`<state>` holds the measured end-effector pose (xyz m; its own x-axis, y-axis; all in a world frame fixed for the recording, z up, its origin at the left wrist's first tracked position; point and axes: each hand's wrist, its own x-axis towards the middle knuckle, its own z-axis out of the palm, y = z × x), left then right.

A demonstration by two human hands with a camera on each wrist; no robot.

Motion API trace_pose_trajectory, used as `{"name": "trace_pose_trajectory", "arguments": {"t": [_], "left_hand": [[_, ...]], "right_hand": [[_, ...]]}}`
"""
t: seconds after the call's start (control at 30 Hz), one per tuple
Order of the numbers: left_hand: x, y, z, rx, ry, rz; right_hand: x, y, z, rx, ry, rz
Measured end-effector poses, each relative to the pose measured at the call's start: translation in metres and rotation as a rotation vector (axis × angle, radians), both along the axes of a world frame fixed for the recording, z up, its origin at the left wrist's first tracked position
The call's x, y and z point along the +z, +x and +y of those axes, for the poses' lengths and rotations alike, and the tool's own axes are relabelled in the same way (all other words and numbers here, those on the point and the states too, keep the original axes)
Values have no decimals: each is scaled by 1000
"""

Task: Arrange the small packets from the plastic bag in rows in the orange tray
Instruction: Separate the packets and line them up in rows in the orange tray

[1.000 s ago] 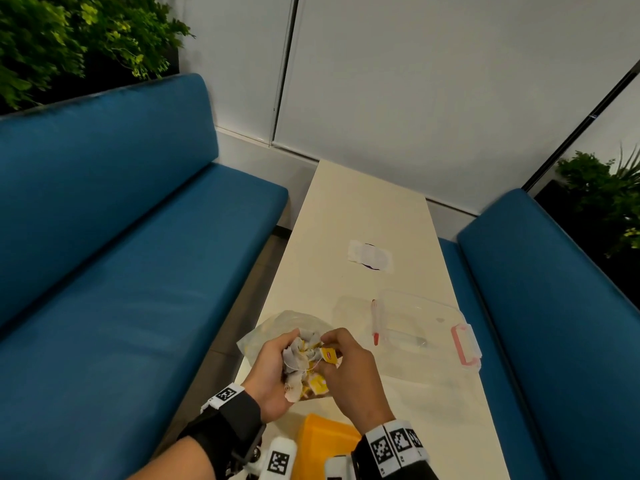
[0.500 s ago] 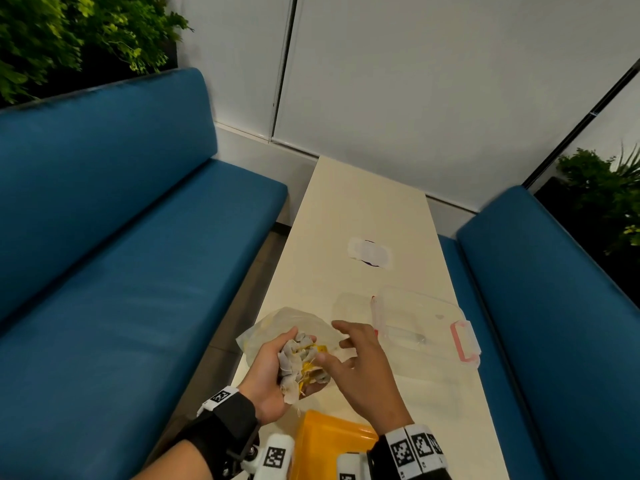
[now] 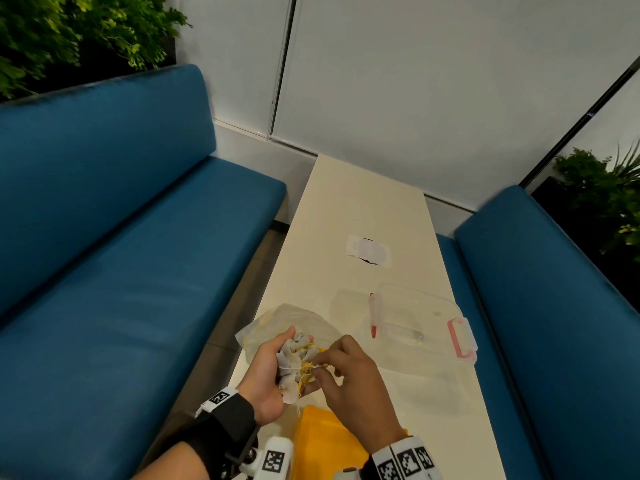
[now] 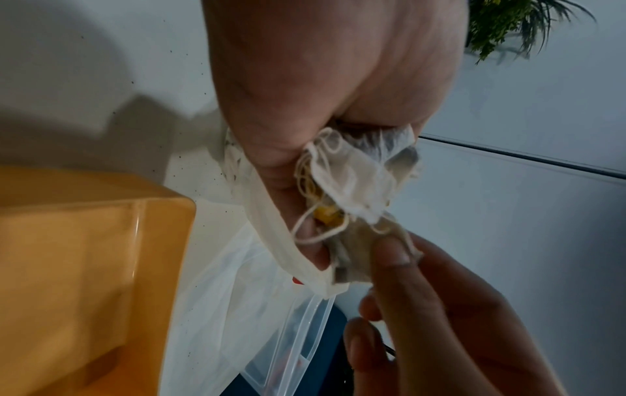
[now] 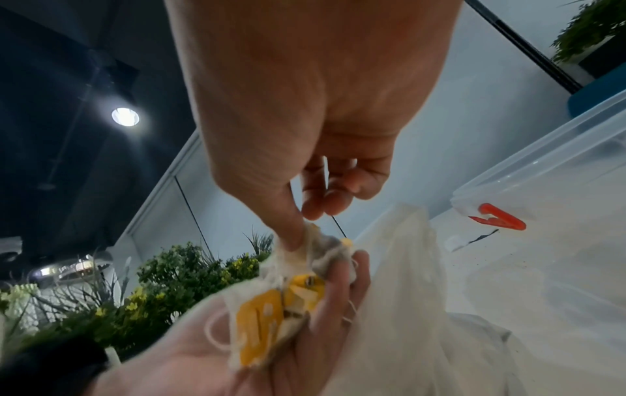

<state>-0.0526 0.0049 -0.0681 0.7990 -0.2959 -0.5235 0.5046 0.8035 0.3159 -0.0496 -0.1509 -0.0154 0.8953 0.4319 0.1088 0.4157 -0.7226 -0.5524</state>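
1. Over the near end of the table (image 3: 363, 209), the left hand (image 3: 265, 372) curls around a bunch of packets (image 3: 294, 358) and the plastic bag (image 3: 277, 320).
2. The right hand (image 3: 349, 379) pinches 1 packet in that bunch.
3. The orange tray (image 3: 322, 441) sits just below both hands.
4. A clear box (image 3: 426, 323) stands to the right.

clear box (image 3: 420, 322) beside bag (image 3: 277, 320), far table (image 3: 363, 202) open

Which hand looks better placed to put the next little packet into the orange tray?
Probably the right hand: it pinches one packet off the bunch of white paper packets that the left hand grips, above the orange plastic tray.
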Motion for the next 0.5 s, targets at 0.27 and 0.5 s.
{"name": "trace_pose_trajectory", "arguments": {"t": [0.27, 0.5], "left_hand": [[0, -7, 11, 15, 29, 14], [-3, -18, 25, 47, 10, 51]], "right_hand": [[23, -2, -9, -167, 192, 90], [17, -4, -23, -212, 211, 175]]}}
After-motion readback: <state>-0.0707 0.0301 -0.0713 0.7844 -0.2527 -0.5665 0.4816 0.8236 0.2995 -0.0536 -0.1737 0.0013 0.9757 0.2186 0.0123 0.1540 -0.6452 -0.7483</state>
